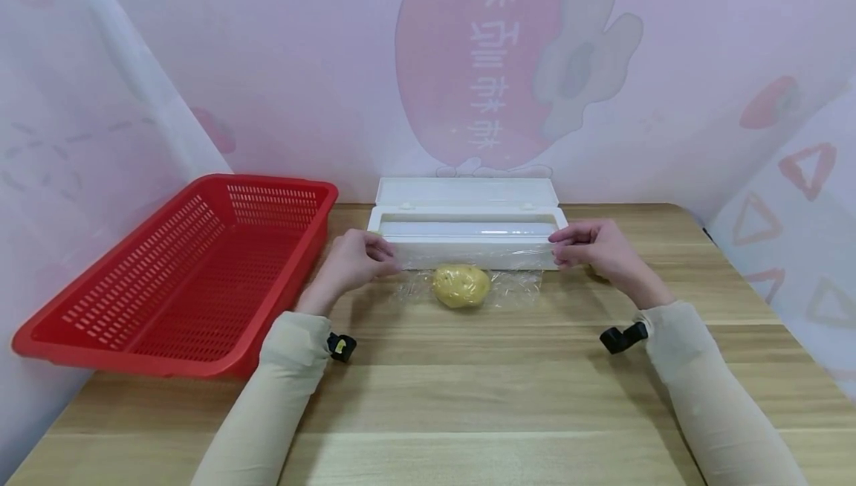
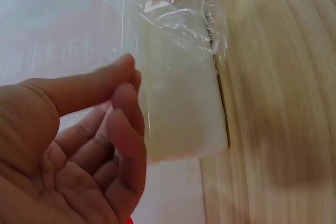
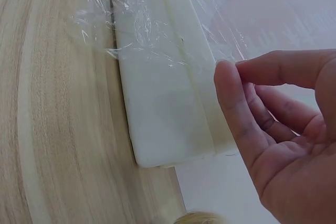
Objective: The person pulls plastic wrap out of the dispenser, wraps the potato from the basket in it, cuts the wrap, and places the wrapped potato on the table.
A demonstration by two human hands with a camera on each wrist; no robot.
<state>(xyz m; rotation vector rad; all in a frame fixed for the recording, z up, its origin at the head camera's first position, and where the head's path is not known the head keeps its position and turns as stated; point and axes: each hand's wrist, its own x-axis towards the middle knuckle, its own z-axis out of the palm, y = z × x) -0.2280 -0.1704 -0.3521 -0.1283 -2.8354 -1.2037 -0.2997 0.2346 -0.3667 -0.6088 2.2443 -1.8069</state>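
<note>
A white cling film dispenser (image 1: 468, 212) stands at the back of the table with its lid (image 1: 468, 190) raised. Clear cling film (image 1: 515, 285) comes out over its front and covers a yellow potato (image 1: 461, 287) lying just before the box. At the film's left edge, my left hand (image 1: 354, 259) pinches it between thumb and fingers, by the box's left front corner. My right hand (image 1: 595, 250) pinches the film's other edge at the right corner. In both wrist views, thumb and forefinger meet beside the white box (image 2: 184, 119), and the film looks stretched and wrinkled.
A red plastic basket (image 1: 267, 315) with slotted walls stands on the left, close to my left forearm. Partly hidden below my right hand is another brownish-yellow round thing (image 3: 199, 217). The wooden table (image 1: 468, 397) ends at a printed wall covering (image 1: 301, 99) behind the dispenser.
</note>
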